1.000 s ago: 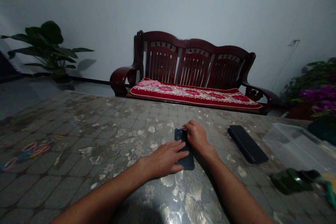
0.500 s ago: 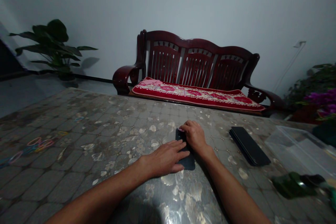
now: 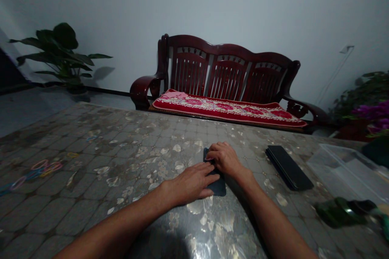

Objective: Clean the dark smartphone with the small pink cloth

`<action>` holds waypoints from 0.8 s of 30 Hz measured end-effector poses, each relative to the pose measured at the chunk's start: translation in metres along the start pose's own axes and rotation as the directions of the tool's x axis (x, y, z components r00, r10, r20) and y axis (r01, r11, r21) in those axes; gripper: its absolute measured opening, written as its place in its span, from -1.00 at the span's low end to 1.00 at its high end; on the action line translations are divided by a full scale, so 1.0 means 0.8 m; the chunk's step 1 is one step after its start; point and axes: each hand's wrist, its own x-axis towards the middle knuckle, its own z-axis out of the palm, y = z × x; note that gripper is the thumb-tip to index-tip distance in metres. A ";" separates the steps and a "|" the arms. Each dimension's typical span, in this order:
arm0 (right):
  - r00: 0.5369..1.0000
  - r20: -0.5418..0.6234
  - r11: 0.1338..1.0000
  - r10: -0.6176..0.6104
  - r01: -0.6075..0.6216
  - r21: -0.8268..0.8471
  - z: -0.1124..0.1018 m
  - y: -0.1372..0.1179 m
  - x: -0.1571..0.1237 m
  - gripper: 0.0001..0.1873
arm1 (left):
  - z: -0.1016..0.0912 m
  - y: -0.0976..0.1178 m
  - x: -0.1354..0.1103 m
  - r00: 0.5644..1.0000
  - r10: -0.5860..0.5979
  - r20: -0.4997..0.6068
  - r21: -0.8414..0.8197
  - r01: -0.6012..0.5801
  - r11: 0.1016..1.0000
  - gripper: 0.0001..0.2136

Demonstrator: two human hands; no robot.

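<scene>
A dark, flat slab with rounded corners, the size and shape of a phone (image 3: 219,188), lies on the patterned table covering (image 3: 146,153) in front of me. My left hand (image 3: 194,181) rests flat across its left side, fingers stretched out and apart, holding it down. Over its far end is my right hand (image 3: 223,157), with fingers curled and their tips pressed together on the surface. Whether a small thing is between those fingertips I cannot make out. Both hands cover much of the slab's middle.
Right of my hands lies a stack of dark flat slabs (image 3: 288,168). Beyond it are a clear plastic box (image 3: 331,170) and a green bottle (image 3: 338,212). Coloured rubber bands (image 3: 45,166) lie at left. Behind the table stands a wooden bench (image 3: 227,73) with a red cushion (image 3: 225,107).
My right hand has shifted slightly toward me along the slab, its fingers more curled. The left hand and the slab stay in place.
</scene>
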 end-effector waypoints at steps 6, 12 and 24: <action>0.991 -0.014 0.989 0.136 -0.136 -0.048 -0.006 0.010 -0.003 -0.72 | 0.006 -0.002 -0.002 1.000 -0.012 0.000 0.006 0.012 1.000 -0.54; 0.978 -0.031 0.977 0.208 -0.209 -0.037 -0.004 0.011 -0.006 -0.67 | 0.007 -0.002 -0.003 0.999 -0.020 0.040 0.025 0.019 1.000 -0.53; 0.986 0.003 0.986 0.169 -0.169 0.004 -0.002 0.002 -0.008 -0.71 | 0.005 -0.002 -0.001 1.000 -0.017 0.018 -0.042 0.018 0.999 -0.54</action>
